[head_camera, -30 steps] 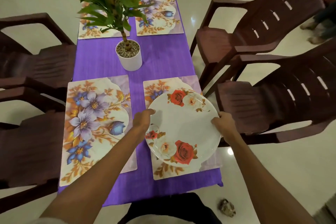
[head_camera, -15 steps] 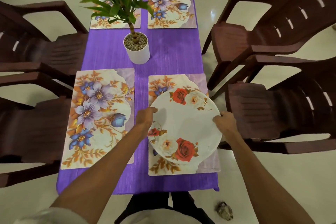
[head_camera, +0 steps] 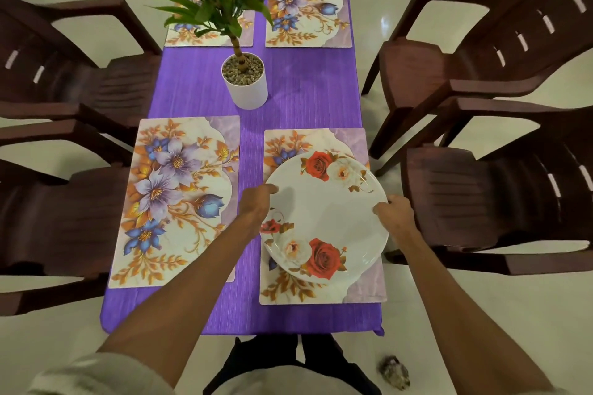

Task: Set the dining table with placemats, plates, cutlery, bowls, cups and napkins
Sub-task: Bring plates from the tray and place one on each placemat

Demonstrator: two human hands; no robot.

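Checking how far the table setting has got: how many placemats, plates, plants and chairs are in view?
Placemats: 4
Plates: 1
Plants: 1
Chairs: 4
Total: 10

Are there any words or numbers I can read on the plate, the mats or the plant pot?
None: no words or numbers show.
The plate has only painted roses.
The placemats have only flowers.
The white plant pot is plain.
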